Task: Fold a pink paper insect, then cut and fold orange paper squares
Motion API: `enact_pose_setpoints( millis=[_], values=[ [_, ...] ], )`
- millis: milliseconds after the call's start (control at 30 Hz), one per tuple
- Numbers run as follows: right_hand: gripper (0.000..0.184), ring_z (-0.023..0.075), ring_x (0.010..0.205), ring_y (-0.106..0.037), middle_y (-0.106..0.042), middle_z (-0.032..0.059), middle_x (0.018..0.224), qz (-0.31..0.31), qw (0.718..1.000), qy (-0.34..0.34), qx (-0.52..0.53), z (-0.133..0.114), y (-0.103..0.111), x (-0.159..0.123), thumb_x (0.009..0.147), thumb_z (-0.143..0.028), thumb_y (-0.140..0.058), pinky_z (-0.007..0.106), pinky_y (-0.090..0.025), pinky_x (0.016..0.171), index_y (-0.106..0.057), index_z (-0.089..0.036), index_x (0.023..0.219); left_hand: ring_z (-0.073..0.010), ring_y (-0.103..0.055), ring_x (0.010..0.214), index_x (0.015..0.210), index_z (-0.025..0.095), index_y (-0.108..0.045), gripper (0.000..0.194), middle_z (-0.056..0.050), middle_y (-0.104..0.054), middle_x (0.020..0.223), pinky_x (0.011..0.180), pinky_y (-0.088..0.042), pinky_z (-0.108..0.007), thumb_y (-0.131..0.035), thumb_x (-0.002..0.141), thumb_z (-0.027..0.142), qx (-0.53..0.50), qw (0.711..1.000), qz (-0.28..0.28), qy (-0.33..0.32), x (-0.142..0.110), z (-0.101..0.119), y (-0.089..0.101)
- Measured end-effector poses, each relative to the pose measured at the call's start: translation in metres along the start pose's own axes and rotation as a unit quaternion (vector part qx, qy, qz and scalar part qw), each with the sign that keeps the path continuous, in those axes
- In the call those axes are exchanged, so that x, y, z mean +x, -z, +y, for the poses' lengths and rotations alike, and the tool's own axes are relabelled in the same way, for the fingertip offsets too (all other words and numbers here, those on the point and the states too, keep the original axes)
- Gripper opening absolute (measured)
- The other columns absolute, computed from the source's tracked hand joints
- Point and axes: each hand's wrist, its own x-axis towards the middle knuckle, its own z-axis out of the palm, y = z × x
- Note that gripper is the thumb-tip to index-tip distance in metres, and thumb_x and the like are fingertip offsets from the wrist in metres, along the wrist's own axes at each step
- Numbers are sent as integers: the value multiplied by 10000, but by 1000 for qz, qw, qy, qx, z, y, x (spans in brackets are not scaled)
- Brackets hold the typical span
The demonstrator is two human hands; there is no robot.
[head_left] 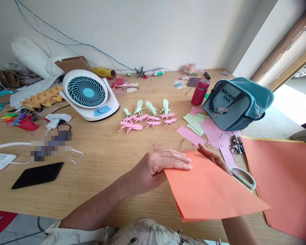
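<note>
Held an orange paper sheet [214, 194] in both hands above the desk [99, 177], low and right of centre in the frame, with a second layer showing along the lower-left edge; probably midway through handling or aligning the layers. Laid the fingers of the left hand [165, 161] nearly straight across the sheet's upper-left corner, with the thumb hidden; set the right hand [215, 159] at the upper-right edge, mostly behind the paper, so could not tell how far closed. Likely called for light, even pressure, to avoid a stray crease. Could not tell whether also held the scissors [249, 178] just beside the right hand. Saw green origami insects [165, 107] and pink origami insects [133, 127] at centre, a Snoopy bag [236, 102] and red flask [200, 92] at upper right, orange paper [283, 180] at right, a fan [88, 93] at upper left, a smartphone [38, 175] at lower left, and a pale wall [148, 37] across the top.
</note>
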Motion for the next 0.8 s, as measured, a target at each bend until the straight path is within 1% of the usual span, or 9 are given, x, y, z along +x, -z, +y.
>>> enact_pose_setpoints(
  millis=[167, 267, 333, 400, 467, 533, 600, 667, 800],
  values=[
    [640, 339, 931, -719, -748, 165, 1058, -103, 973, -201, 47, -7, 2, -2, 876, -684, -450, 475, -559, 754, -706, -186, 1186, -268, -399, 1415, 1074, 360, -749, 335, -10, -625, 1359, 1195, -120, -519, -471, 961, 211, 232, 970, -10, -73, -2, -18, -1],
    [519, 294, 838, -735, -768, 119, 983, -125, 950, -275, 84, 5, 8, -4, 795, -537, -695, 413, -580, 718, -691, -208, 1197, -283, -275, 1479, 1206, 375, -680, 356, -20, -505, 1482, 1194, -57, -560, -492, 959, 201, 278, 957, 9, -79, -10, -37, -4],
    [481, 255, 838, -736, -772, 85, 976, -122, 948, -278, 90, 14, 10, -4, 748, -381, -793, 359, -585, 725, -689, -229, 1192, -286, -210, 1500, 1383, 363, -537, 460, -43, -380, 1567, 1201, -79, -552, -495, 959, 187, 266, 958, 101, -39, -16, -47, -5],
    [453, 228, 859, -733, -769, 71, 1005, -122, 949, -271, 105, 22, 12, -4, 756, -343, -800, 319, -585, 732, -692, -241, 1183, -291, -227, 1493, 1500, 333, -366, 584, -70, -272, 1616, 1196, -196, -504, -536, 951, 231, 178, 961, 208, 33, -21, -55, -5],
    [390, 205, 873, -729, -765, 63, 1041, -118, 950, -264, 117, 28, 12, -4, 782, -339, -784, 282, -582, 730, -701, -249, 1152, -299, -384, 1418, 1546, 310, -241, 697, -108, -291, 1603, 1125, -358, -450, -581, 938, 336, -4, 955, 263, 135, -22, -61, -8],
    [325, 185, 870, -726, -763, 55, 1063, -116, 951, -260, 120, 32, 12, -6, 801, -323, -773, 246, -574, 719, -711, -248, 1111, -300, -567, 1255, 1536, 265, -273, 698, -148, -454, 1502, 981, -486, -404, -562, 934, 469, -227, 915, 242, 229, -21, -65, -14],
    [301, 170, 838, -726, -764, 49, 1065, -120, 949, -267, 113, 35, 13, -9, 820, -318, -760, 225, -570, 683, -708, -249, 1108, -287, -666, 1088, 1446, 194, -447, 641, -161, -622, 1325, 835, -535, -349, -528, 924, 557, -394, 856, 197, 272, -19, -66, -20],
    [322, 166, 794, -726, -767, 47, 1055, -124, 947, -279, 99, 36, 14, -11, 833, -332, -747, 223, -567, 634, -693, -256, 1142, -262, -697, 990, 1290, 146, -607, 563, -147, -708, 1175, 761, -532, -302, -591, 893, 545, -467, 820, 181, 277, -16, -66, -26],
    [378, 198, 845, -728, -757, 54, 1101, -124, 951, -274, 70, 37, 16, -13, 840, -374, -735, 242, -563, 599, -665, -268, 1196, -239, -704, 977, 1115, 147, -705, 395, -101, -753, 1071, 814, -518, -290, -776, 787, 356, -488, 800, 198, 287, -14, -66, -33]
  ],
)
